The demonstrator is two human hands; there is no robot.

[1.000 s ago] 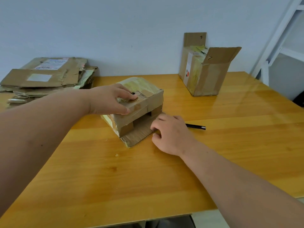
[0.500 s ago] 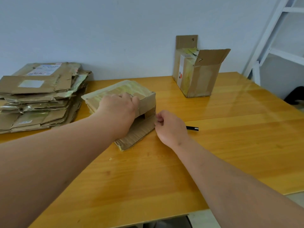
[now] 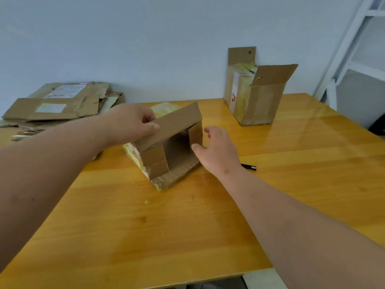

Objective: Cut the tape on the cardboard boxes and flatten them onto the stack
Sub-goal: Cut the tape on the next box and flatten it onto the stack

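Note:
A small cardboard box [image 3: 164, 157] lies on its side mid-table, its open end facing me and its flaps spread. My left hand [image 3: 133, 124] grips the raised top flap between thumb and fingers. At the box's right side, my right hand [image 3: 216, 153] is spread, its thumb touching the box's lower right corner and holding nothing. The stack of flattened boxes [image 3: 56, 105] sits at the far left. A black cutter [image 3: 249, 167] lies on the table behind my right wrist, mostly hidden.
A taller cardboard box [image 3: 255, 99] with raised flaps stands at the back right of the wooden table [image 3: 187, 226]. A white shelf frame [image 3: 354, 49] rises beyond the table's right edge. The wall runs along the back.
My left hand has lifted the top flap, so the box's open end gapes wider. My right hand has opened from a fist and spread beside the box.

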